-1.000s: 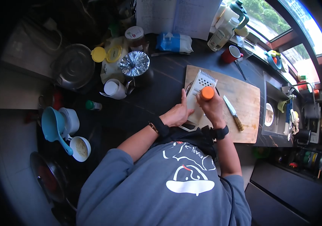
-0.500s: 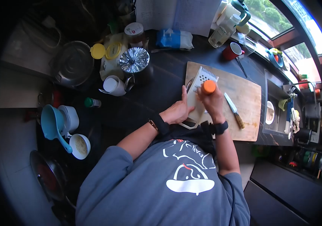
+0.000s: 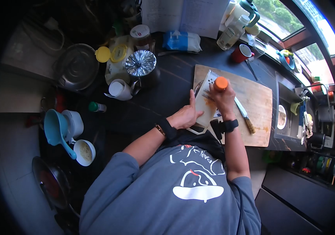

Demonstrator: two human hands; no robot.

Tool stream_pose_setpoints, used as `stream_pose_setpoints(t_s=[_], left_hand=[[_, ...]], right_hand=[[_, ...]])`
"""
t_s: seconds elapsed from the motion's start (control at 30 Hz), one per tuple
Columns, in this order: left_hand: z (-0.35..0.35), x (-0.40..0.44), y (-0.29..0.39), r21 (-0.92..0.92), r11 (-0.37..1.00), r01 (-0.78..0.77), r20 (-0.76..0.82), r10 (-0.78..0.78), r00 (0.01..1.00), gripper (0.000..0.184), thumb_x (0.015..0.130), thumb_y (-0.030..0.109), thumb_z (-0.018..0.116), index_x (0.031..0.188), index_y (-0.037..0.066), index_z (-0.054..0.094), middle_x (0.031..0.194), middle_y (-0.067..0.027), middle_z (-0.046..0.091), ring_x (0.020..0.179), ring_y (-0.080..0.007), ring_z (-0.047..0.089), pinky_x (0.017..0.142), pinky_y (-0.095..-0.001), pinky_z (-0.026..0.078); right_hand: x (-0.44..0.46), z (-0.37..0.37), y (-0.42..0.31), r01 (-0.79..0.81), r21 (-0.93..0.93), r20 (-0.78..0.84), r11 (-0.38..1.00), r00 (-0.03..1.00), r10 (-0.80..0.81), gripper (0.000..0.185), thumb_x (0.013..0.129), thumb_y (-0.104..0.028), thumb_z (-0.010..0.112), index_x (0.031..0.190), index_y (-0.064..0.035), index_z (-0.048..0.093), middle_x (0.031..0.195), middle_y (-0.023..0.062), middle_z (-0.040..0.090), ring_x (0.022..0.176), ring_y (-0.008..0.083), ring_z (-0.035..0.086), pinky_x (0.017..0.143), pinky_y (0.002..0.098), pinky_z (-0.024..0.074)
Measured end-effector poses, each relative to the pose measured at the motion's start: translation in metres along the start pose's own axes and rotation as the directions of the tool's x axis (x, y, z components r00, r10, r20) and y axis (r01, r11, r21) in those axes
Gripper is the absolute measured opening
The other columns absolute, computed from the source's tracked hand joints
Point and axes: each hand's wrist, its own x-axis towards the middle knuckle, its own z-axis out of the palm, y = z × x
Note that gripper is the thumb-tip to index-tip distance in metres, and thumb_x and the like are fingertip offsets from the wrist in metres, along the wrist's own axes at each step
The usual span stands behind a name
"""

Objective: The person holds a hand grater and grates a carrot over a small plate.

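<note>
Jutting from the right hand's grip point(image 3: 224, 102), the carrot point(image 3: 220, 83) stands over the grater point(image 3: 204, 105).

Between the cutting board's point(image 3: 259, 103) left edge and the foil-covered pot point(image 3: 141, 63), the countertop point(image 3: 167, 92) gives a wide passage. A hand can also pass over the board's far right corner. The grater point(image 3: 203, 102) blocks the left edge; the knife point(image 3: 244, 114) lies across the way from the right edge to the right hand point(image 3: 223, 100).
</note>
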Motion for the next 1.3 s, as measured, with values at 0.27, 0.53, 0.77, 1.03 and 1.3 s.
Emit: stream_pose_setpoints(t_s=[0.27,0.53,0.77,1.03,1.3], left_hand=[[-0.004,-0.004,0.005,-0.001,1.000,0.027,0.039,-0.027,0.999,0.092,0.100,0.028,0.047,0.137,-0.014,-0.026,0.111,-0.0397,0.056,0.102,-0.0441,0.062,0.095,-0.0399,0.045],[-0.003,-0.001,0.000,0.021,1.000,-0.002,0.028,0.001,1.000,0.090,0.100,0.027,0.045,0.136,-0.014,-0.027,0.113,-0.0390,0.056,0.103,-0.0438,0.061,0.096,-0.0400,0.045],[-0.002,-0.001,0.002,0.018,0.999,0.030,0.043,-0.031,0.999,0.091,0.100,0.026,0.046,0.135,-0.013,-0.029,0.116,-0.0389,0.055,0.107,-0.0429,0.060,0.099,-0.0392,0.043],[-0.003,0.000,0.002,0.028,0.999,0.042,0.040,-0.043,0.998,0.091,0.100,0.027,0.046,0.137,-0.013,-0.027,0.116,-0.0374,0.056,0.108,-0.0426,0.060,0.097,-0.0384,0.044],[-0.004,-0.002,0.001,-0.019,1.000,-0.004,0.015,0.005,1.000,0.091,0.100,0.027,0.046,0.138,-0.013,-0.026,0.116,-0.0375,0.056,0.107,-0.0429,0.060,0.097,-0.0386,0.044]], right_hand=[[-0.029,-0.007,-0.001,-0.085,0.061,0.163,0.994,0.984,0.074,0.033,0.075,-0.016,0.077,0.099,-0.0015,0.059,0.084,0.0187,0.068,0.081,0.0353,0.069,0.071,0.0378,0.0543],[-0.019,-0.009,-0.002,-0.118,0.048,0.149,0.992,0.983,0.110,0.033,0.077,-0.017,0.076,0.100,0.0003,0.059,0.084,0.0185,0.069,0.080,0.0337,0.070,0.070,0.0374,0.0546],[-0.017,-0.007,0.002,-0.071,0.043,0.068,0.997,0.995,0.068,0.031,0.078,-0.015,0.075,0.099,-0.0003,0.058,0.083,0.0189,0.068,0.080,0.0354,0.069,0.069,0.0375,0.0542],[-0.026,-0.013,0.001,-0.087,0.050,0.093,0.995,0.992,0.082,0.031,0.077,-0.017,0.075,0.099,-0.0002,0.059,0.085,0.0184,0.069,0.079,0.0300,0.070,0.069,0.0363,0.0545],[-0.026,-0.020,-0.002,-0.140,0.044,0.147,0.989,0.980,0.132,0.035,0.076,-0.020,0.077,0.101,-0.0010,0.060,0.083,0.0164,0.069,0.080,0.0288,0.070,0.069,0.0361,0.0547]])
